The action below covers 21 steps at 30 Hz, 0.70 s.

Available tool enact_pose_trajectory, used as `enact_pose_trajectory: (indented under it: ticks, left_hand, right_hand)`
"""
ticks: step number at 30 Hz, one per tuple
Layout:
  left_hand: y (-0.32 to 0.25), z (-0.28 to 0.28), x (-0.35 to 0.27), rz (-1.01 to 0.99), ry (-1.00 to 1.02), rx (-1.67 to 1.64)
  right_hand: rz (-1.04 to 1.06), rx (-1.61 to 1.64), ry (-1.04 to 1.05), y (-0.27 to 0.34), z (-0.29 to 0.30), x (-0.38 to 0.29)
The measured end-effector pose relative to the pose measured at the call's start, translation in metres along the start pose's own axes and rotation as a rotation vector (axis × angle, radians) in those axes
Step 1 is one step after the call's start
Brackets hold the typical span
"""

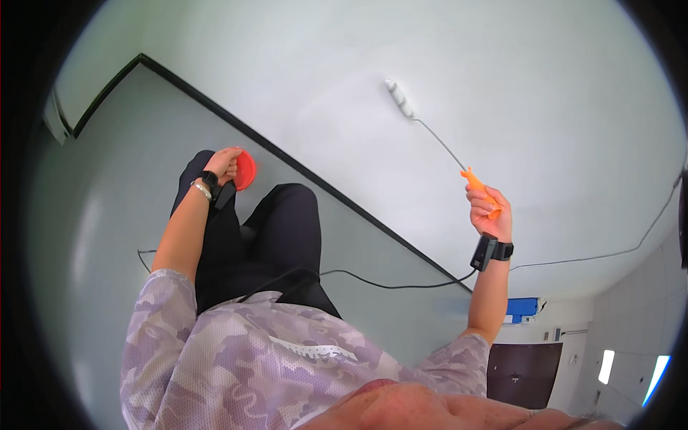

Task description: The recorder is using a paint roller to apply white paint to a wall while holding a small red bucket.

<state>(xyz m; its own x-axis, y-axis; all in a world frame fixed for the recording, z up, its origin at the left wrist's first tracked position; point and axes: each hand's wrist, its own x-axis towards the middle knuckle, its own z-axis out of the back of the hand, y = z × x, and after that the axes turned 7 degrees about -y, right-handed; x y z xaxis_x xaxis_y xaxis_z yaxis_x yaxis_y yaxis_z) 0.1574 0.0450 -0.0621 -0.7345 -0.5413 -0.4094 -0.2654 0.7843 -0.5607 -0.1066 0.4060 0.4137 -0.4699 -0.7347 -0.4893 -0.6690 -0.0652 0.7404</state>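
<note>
My right hand (488,208) is closed around the orange plastic handle (473,183) of a paint roller. Its thin wire frame runs up and left to a white roller sleeve (399,99), which is at the white wall (344,123); whether it presses on the surface cannot be told. On the other side, my left hand (224,164) grips the near rim of a round red container (246,170) beside my knee, above the grey floor. The container's contents are not clear. Both wrists bear black strapped devices.
A black baseboard (274,145) runs diagonally between wall and floor, with a corner at upper left. A black cable (376,285) hangs from my right wrist across my lap. Further off are a blue object (522,307) and a dark brown door (520,371).
</note>
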Motion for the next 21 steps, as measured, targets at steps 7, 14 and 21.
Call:
enact_pose_trajectory:
  ticks: [7,14,21]
  left_hand:
    - [0.002,0.003,0.008,0.025,-0.049,-0.018]
    - [0.0,0.003,0.009,0.001,-0.062,-0.04]
    - [-0.003,0.001,0.002,-0.02,0.001,-0.081]
  right_hand:
    - [0.203,-0.122,-0.016,0.021,-0.053,-0.075]
    - [0.452,-0.267,-0.057,0.005,-0.083,-0.085]
    - [0.525,-0.459,-0.214,-0.094,-0.044,0.006]
